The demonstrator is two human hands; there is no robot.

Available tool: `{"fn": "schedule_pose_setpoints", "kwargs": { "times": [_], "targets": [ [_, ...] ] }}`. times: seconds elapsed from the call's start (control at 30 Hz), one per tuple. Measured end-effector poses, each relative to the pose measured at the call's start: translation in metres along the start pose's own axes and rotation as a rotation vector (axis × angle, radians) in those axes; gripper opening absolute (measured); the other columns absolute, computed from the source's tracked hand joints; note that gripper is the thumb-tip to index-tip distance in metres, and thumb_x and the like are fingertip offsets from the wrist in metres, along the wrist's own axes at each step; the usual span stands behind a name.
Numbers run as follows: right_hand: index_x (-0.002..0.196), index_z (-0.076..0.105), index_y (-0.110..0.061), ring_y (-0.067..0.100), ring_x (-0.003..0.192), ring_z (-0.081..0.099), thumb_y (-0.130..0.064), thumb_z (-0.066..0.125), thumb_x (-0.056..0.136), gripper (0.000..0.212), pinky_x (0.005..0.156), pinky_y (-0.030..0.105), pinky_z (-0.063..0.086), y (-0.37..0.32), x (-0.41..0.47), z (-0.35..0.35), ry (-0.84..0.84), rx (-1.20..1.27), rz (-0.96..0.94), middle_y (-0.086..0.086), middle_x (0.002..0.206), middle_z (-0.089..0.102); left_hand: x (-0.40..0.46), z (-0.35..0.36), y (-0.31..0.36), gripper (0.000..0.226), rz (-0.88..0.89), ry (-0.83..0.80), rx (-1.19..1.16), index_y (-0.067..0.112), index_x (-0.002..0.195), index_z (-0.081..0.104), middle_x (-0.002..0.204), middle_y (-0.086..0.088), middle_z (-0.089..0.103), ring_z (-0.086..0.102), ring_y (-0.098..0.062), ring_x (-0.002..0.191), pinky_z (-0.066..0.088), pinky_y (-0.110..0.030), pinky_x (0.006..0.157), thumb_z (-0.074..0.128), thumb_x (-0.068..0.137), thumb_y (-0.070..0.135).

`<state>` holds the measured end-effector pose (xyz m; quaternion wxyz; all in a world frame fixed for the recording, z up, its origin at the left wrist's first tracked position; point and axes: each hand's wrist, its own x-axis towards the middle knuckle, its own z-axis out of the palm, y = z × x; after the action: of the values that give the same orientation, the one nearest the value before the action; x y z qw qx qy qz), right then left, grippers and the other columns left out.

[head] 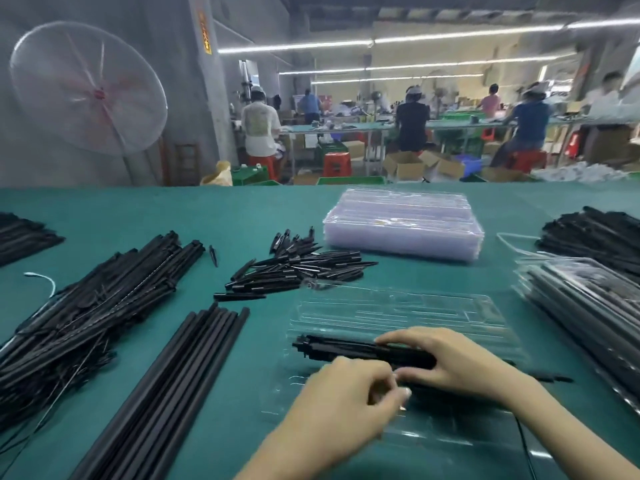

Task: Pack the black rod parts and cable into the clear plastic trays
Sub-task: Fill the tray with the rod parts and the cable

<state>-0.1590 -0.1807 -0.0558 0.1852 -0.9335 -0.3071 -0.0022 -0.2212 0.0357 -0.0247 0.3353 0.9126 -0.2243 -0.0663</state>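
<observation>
Spread across the green table (242, 216), from largest to smallest:

- Big tangled heap of long black rods and thin cables (86, 306) at the left; too many to count. Probably light, stiff rods with limp cable snagged through; best lifted one at a time by the middle.
- Stack of clear plastic trays (403, 225) at the far centre; number not countable. Thin, springy, easily dented; best taken by the rim.
- Filled trays (585, 299) stacked at the right edge, more loose rods (595, 233) behind them.
- Row of plain black tubes (180, 368) beside the heap, roughly seven or eight, lying parallel. Likely smooth, rigid and apt to roll.
- Pile of short tapered black pieces (298, 268) near the centre; dozens. Small, light, pinch-sized.
- One open tray (398, 317) right in front, lying flat on the table.
- One small bundle of black rod parts (346, 348) over that tray's near half, pressed down under the curled fingers of the right hand (446, 362).
- Left hand (346, 393) just beside it, fingertips pinched on something too small to make out.
- Thin black cable (524, 441) trailing off at the lower right.
</observation>
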Motion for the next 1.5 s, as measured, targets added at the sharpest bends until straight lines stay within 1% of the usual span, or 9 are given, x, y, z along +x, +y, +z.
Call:
{"fn": "schedule_pose_setpoints", "kwargs": {
  "times": [0.1,0.23,0.37,0.5,0.63,0.73,0.87,1.03,1.5],
  "targets": [
    [0.130,0.040,-0.056,-0.003,0.108,0.052,-0.073,0.040,0.083,0.050,0.091,0.022,0.043,0.005,0.005,0.007,0.004,-0.080,0.006,-0.030,0.113,0.051,0.015,-0.013,-0.033,0.015,-0.008,0.365,0.240,0.033,0.087,0.055,0.078,0.016,0.056,0.052,-0.005,0.079,0.040,-0.023,0.071,0.052,0.092,0.046],
    [0.135,0.043,-0.050,0.006,0.102,0.054,-0.057,0.037,0.094,0.042,0.086,0.021,0.041,0.013,0.008,0.019,0.047,-0.077,0.024,-0.014,0.106,0.059,0.033,-0.016,-0.082,0.026,0.073,0.310,0.412,0.035,0.122,0.052,0.117,0.022,0.048,0.039,0.000,0.115,0.024,-0.017,0.094,0.048,0.097,0.040],
    [0.132,0.052,-0.040,0.007,0.096,0.050,-0.064,0.015,0.090,0.061,0.082,0.019,0.029,0.010,0.009,0.024,0.084,-0.212,-0.034,-0.019,0.095,0.053,0.045,-0.011,-0.109,0.023,0.067,0.364,0.278,0.033,0.118,0.059,0.114,0.024,0.053,0.044,0.000,0.116,0.024,-0.021,0.096,0.053,0.097,0.030],
    [0.114,0.069,-0.027,0.015,0.088,0.055,-0.040,0.050,0.096,0.030,0.075,0.030,0.046,0.004,0.003,0.032,0.197,-0.143,-0.052,-0.004,0.101,0.058,0.045,-0.019,-0.131,0.027,-0.083,0.608,-0.009,0.025,0.099,0.066,0.101,0.012,0.063,0.055,-0.005,0.098,0.043,-0.032,0.091,0.054,0.093,0.002],
    [0.097,0.072,-0.021,0.015,0.071,0.057,-0.025,0.066,0.088,0.012,0.058,0.026,0.050,-0.004,0.003,0.037,0.324,-0.223,-0.054,-0.006,0.083,0.060,0.038,-0.015,-0.135,0.035,-0.120,0.554,-0.176,0.029,0.087,0.065,0.098,0.010,0.062,0.055,0.002,0.083,0.041,-0.007,0.072,0.058,0.087,-0.006],
    [0.097,0.071,-0.021,0.014,0.072,0.057,-0.032,0.054,0.092,0.021,0.056,0.026,0.050,-0.007,0.004,0.040,0.373,-0.166,-0.030,-0.008,0.084,0.059,0.037,-0.012,-0.134,0.034,-0.119,0.535,-0.219,0.029,0.086,0.067,0.099,0.008,0.060,0.055,0.002,0.081,0.042,-0.008,0.071,0.060,0.087,-0.004],
    [0.111,0.068,-0.026,0.004,0.088,0.052,-0.046,0.053,0.090,0.033,0.075,0.019,0.043,-0.004,0.003,0.041,0.254,-0.038,0.004,-0.014,0.095,0.056,0.034,-0.011,-0.133,0.027,-0.115,0.494,-0.211,0.028,0.085,0.070,0.099,0.007,0.055,0.055,0.003,0.085,0.041,-0.010,0.073,0.058,0.092,0.005],
    [0.116,0.066,-0.024,0.002,0.093,0.048,-0.038,0.059,0.091,0.029,0.082,0.017,0.040,-0.006,0.015,0.044,0.222,0.016,0.007,-0.014,0.098,0.053,0.033,-0.011,-0.131,0.016,-0.095,0.478,-0.209,0.026,0.083,0.071,0.100,0.008,0.053,0.054,0.003,0.088,0.040,-0.007,0.075,0.062,0.092,0.016],
    [0.082,0.069,-0.023,0.004,0.077,0.056,-0.031,0.063,0.089,0.011,0.068,0.023,0.046,-0.014,0.006,0.036,0.475,0.083,0.252,-0.016,0.079,0.060,0.029,-0.013,-0.138,0.015,0.040,0.412,0.142,0.035,0.089,0.061,0.094,0.029,0.055,0.040,0.005,0.100,0.026,-0.024,0.085,0.057,0.095,0.021]
  ]
}}
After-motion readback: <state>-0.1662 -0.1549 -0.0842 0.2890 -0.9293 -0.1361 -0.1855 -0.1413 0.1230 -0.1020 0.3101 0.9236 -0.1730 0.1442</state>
